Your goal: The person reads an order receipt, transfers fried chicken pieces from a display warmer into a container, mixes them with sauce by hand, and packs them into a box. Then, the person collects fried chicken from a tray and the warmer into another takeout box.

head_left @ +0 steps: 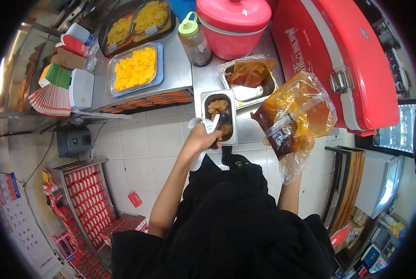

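Note:
My left hand (pixel 204 138) is closed on a white item with small print, perhaps a wrapper or handle, above the near end of a small metal tray (pixel 233 121). Inside that tray are light brown food (pixel 217 107) and something dark. My right hand (pixel 304 141) is mostly hidden behind and seen through a clear plastic bag (pixel 322 104), which it holds up right of the tray. Dark red and orange sauce packets show in the bag. Behind, a larger metal pan (pixel 245 96) holds another plastic bag of orange-brown sauce (pixel 252 72).
A pink lidded bucket (pixel 233 32), a jar with a green lid (pixel 196 44) and a red cooler (pixel 319 51) stand behind and right. Containers of yellow food (pixel 134 69) sit on the left counter (pixel 178 69). Red-patterned boxes (pixel 85 195) fill a rack lower left.

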Demonstrator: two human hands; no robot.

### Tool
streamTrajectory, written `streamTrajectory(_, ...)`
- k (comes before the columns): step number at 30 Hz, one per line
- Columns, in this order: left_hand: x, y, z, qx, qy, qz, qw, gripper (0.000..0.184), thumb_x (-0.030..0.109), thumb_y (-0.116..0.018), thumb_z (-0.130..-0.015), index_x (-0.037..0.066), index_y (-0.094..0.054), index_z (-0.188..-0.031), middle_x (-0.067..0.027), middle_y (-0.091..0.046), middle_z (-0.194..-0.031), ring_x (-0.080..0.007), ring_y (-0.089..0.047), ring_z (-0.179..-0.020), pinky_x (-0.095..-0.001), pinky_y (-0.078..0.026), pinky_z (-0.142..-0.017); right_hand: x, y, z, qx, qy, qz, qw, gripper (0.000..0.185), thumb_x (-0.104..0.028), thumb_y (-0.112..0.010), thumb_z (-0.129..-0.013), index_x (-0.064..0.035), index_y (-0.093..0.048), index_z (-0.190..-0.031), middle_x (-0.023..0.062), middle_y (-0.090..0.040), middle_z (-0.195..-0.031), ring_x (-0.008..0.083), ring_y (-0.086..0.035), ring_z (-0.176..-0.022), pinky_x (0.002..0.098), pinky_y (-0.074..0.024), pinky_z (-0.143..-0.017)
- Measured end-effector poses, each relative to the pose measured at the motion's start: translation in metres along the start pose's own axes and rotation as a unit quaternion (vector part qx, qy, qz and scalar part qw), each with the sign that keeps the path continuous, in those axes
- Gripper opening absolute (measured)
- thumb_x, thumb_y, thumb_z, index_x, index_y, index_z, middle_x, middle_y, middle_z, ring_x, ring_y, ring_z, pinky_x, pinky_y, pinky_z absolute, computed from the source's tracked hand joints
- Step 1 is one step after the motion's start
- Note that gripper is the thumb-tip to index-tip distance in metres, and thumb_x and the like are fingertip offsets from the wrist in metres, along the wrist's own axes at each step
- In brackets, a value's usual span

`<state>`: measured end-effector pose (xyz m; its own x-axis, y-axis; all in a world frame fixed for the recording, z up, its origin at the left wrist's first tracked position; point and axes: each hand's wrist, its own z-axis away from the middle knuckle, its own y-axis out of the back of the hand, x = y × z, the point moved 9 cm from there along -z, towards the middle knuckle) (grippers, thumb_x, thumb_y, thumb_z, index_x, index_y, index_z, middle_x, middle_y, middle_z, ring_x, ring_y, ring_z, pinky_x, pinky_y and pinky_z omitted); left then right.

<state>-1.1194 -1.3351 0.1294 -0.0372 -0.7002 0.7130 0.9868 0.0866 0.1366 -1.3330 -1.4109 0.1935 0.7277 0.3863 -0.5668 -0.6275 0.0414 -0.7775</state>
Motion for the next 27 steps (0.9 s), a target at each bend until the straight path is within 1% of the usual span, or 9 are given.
streamTrajectory(6,-0.007,0.016,0.042,0.065,-0.049,-0.090,0.993,0.015,0.014,-0.056,-0.081,0.002,-0.048,-0.080,-0.0014,-0.049,-0.056,-0.0079,-0.047,-0.044,-0.0234,-0.037,-0.039,0.007,0.003,-0.005,-0.019,-0.025,0.062,0.998,0.070,-0.038,-0.064,-0.071,0.0009,-0.035,-0.122,0.0174,-0.050,-0.107,0.0303,-0.056,-0.092,0.0402,-0.0550,-0.059)
streamTrajectory(10,-0.030,0.025,0.054,0.142,-0.111,-0.036,0.983,0.022,0.017,-0.058,-0.080,-0.004,-0.054,-0.082,-0.0105,-0.056,-0.056,-0.0155,-0.054,-0.043,-0.0301,-0.043,-0.042,0.029,0.004,-0.005,-0.035,-0.167,0.121,0.978,0.047,-0.022,-0.062,-0.074,0.0021,-0.046,-0.111,0.0160,-0.052,-0.104,0.0277,-0.054,-0.089,0.0404,-0.0522,-0.063)
streamTrajectory(12,-0.039,0.027,0.053,0.153,-0.136,-0.033,0.978,0.022,0.016,-0.059,-0.080,-0.004,-0.055,-0.087,-0.0122,-0.059,-0.071,-0.0168,-0.059,-0.060,-0.0284,-0.046,-0.055,0.048,0.026,-0.007,-0.059,-0.266,0.158,0.949,0.040,-0.018,-0.062,-0.074,0.0027,-0.050,-0.107,0.0148,-0.053,-0.102,0.0262,-0.055,-0.088,0.0398,-0.0519,-0.063)
streamTrajectory(13,-0.040,0.027,0.054,0.168,-0.174,-0.034,0.970,0.021,0.015,-0.059,-0.080,-0.003,-0.055,-0.088,-0.0121,-0.060,-0.075,-0.0170,-0.059,-0.066,-0.0280,-0.046,-0.059,0.059,0.061,-0.019,-0.040,-0.226,0.268,0.936,0.030,-0.019,-0.058,-0.077,0.0036,-0.053,-0.096,0.0172,-0.057,-0.085,0.0254,-0.058,-0.064,0.0365,-0.0499,-0.047)
streamTrajectory(14,-0.038,0.028,0.056,0.184,-0.212,-0.034,0.959,0.020,0.014,-0.060,-0.080,-0.003,-0.056,-0.090,-0.0120,-0.060,-0.080,-0.0172,-0.060,-0.072,-0.0277,-0.047,-0.063,0.061,0.053,-0.018,-0.040,-0.254,0.276,0.926,0.029,-0.019,-0.058,-0.077,0.0034,-0.054,-0.096,0.0166,-0.057,-0.082,0.0247,-0.058,-0.062,0.0357,-0.0492,-0.046)
streamTrajectory(16,-0.045,0.028,0.056,0.169,-0.169,0.019,0.971,0.018,0.012,-0.060,-0.080,-0.002,-0.056,-0.091,-0.0109,-0.060,-0.086,-0.0173,-0.059,-0.079,-0.0280,-0.046,-0.069,0.061,0.015,-0.009,-0.039,-0.307,0.292,0.905,0.029,-0.020,-0.059,-0.077,0.0030,-0.054,-0.094,0.0154,-0.058,-0.078,0.0233,-0.057,-0.057,0.0340,-0.0476,-0.044)
streamTrajectory(17,-0.049,0.028,0.055,0.162,-0.147,0.047,0.975,0.018,0.011,-0.060,-0.080,-0.002,-0.056,-0.092,-0.0104,-0.060,-0.089,-0.0174,-0.059,-0.082,-0.0281,-0.046,-0.072,0.062,0.009,-0.003,0.031,-0.337,0.297,0.893,0.029,-0.023,-0.060,-0.077,0.0016,-0.056,-0.092,0.0126,-0.058,-0.071,0.0197,-0.055,-0.050,0.0311,-0.0455,-0.042)
streamTrajectory(23,-0.062,0.030,0.054,0.158,-0.165,0.069,0.971,0.018,0.010,-0.059,-0.081,-0.001,-0.056,-0.095,-0.0075,-0.061,-0.087,-0.0146,-0.059,-0.080,-0.0263,-0.046,-0.071,0.066,0.008,-0.012,0.033,-0.371,0.370,0.851,0.027,-0.021,-0.065,-0.074,-0.0013,-0.057,-0.091,0.0062,-0.057,-0.063,0.0115,-0.050,-0.043,0.0238,-0.0400,-0.038)
streamTrajectory(27,-0.065,0.031,0.054,0.158,-0.196,0.082,0.964,0.016,0.016,-0.057,-0.084,0.003,-0.053,-0.094,0.0016,-0.051,-0.071,-0.0055,-0.046,-0.060,-0.0203,-0.039,-0.054,0.066,0.001,-0.024,-0.003,-0.342,0.445,0.828,0.030,-0.018,-0.066,-0.074,-0.0010,-0.055,-0.097,0.0053,-0.057,-0.070,0.0098,-0.051,-0.051,0.0217,-0.0402,-0.044)
